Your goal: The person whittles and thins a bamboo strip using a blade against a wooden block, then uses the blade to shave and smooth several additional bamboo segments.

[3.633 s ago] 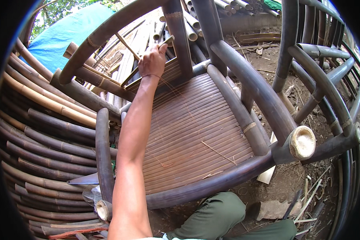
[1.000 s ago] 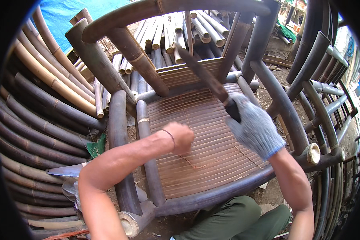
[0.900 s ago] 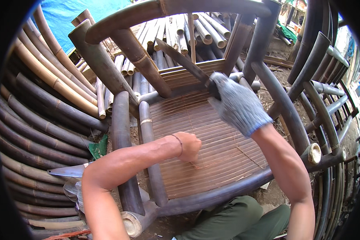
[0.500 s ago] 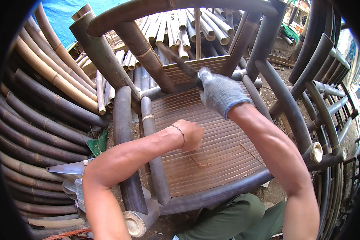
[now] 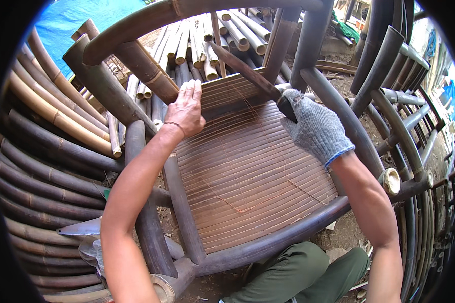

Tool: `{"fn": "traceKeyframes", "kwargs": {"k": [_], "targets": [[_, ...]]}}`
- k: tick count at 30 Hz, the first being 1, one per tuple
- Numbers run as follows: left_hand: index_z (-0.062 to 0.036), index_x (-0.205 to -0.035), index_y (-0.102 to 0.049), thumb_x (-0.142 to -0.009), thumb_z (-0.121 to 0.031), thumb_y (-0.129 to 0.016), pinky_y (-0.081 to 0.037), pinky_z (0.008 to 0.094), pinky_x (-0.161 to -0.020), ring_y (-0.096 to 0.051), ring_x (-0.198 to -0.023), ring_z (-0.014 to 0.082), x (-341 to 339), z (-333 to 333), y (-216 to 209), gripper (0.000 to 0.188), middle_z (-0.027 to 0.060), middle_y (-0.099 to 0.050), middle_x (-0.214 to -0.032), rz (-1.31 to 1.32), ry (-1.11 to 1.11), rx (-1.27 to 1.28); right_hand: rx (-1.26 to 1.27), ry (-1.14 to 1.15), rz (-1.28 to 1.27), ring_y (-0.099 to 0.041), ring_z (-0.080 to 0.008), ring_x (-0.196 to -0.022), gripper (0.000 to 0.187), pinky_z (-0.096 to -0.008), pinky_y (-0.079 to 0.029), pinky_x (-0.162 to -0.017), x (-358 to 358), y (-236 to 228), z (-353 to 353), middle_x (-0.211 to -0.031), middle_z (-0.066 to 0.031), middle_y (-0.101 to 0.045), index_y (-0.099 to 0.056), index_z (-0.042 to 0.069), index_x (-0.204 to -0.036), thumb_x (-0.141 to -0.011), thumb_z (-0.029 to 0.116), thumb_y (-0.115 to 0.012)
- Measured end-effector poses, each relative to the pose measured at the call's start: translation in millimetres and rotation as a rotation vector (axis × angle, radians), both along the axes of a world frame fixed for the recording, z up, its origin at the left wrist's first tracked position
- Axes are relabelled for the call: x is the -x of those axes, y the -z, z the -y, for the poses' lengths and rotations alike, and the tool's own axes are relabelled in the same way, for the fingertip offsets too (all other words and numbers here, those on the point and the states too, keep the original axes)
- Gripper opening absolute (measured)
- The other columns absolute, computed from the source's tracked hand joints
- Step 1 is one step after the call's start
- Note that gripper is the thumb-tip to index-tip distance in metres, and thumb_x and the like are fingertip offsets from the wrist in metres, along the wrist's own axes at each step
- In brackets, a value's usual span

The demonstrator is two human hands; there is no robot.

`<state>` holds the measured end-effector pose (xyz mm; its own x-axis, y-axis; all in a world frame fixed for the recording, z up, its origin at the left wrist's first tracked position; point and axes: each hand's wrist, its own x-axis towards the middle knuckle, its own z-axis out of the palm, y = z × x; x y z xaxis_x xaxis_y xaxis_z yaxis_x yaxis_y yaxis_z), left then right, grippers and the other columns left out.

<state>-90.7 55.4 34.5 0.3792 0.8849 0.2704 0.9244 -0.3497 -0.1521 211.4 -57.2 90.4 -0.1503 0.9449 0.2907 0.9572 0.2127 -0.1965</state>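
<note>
My right hand [image 5: 318, 126], in a grey knitted glove, grips the black handle of a machete [image 5: 253, 76]. The long dark blade slants up and left across the slatted backrest [image 5: 230, 88] of a dark bamboo chair [image 5: 268, 247]. My left hand [image 5: 186, 108], bare with a thin bracelet, lies against the left end of the backrest, beside the post. Its fingers are stretched upward and the thumb stands apart. Below both hands spreads the seat of bamboo slats [image 5: 253, 177], with thin reddish cords [image 5: 239, 209] across it.
Curved bamboo poles [image 5: 55, 151] are stacked at the left, with a saw blade [image 5: 78, 227] on them. Cut bamboo lengths [image 5: 197, 40] lie behind the chair. More bamboo frames [image 5: 414, 121] stand at the right. A blue tarp [image 5: 81, 25] hangs at the far left.
My left hand has moved from above the seat up to the left end of the backrest, its fingers now stretched out. My right hand, holding the machete, has shifted right and slightly nearer.
</note>
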Motion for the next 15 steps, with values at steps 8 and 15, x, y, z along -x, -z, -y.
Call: {"fn": "traceKeyframes", "kwargs": {"k": [8,15], "targets": [[0.0061,-0.156,-0.022,-0.076,-0.015,-0.064,-0.038,0.041,-0.119,-0.031,-0.15,0.0354,1,4,-14,0.093,0.0246,-0.034,-0.158,-0.015,0.02,0.041,-0.007,0.102,-0.104,-0.072,-0.0411,-0.091,0.042,-0.0474,-0.058,-0.083,-30,-8,20,-0.1,-0.0242,-0.072,-0.056,0.006,-0.129,-0.094,0.026,-0.067],[0.0072,-0.156,-0.022,-0.078,-0.014,-0.063,-0.038,0.0404,-0.119,-0.031,-0.15,0.0377,1,4,-10,0.09,0.0264,-0.033,-0.159,-0.082,0.014,-0.008,0.174,0.135,0.014,-0.069,-0.0451,-0.094,0.035,-0.0512,-0.056,-0.088,-31,16,-20,-0.099,-0.0269,-0.071,-0.057,0.006,-0.12,-0.092,0.024,-0.065]]}}
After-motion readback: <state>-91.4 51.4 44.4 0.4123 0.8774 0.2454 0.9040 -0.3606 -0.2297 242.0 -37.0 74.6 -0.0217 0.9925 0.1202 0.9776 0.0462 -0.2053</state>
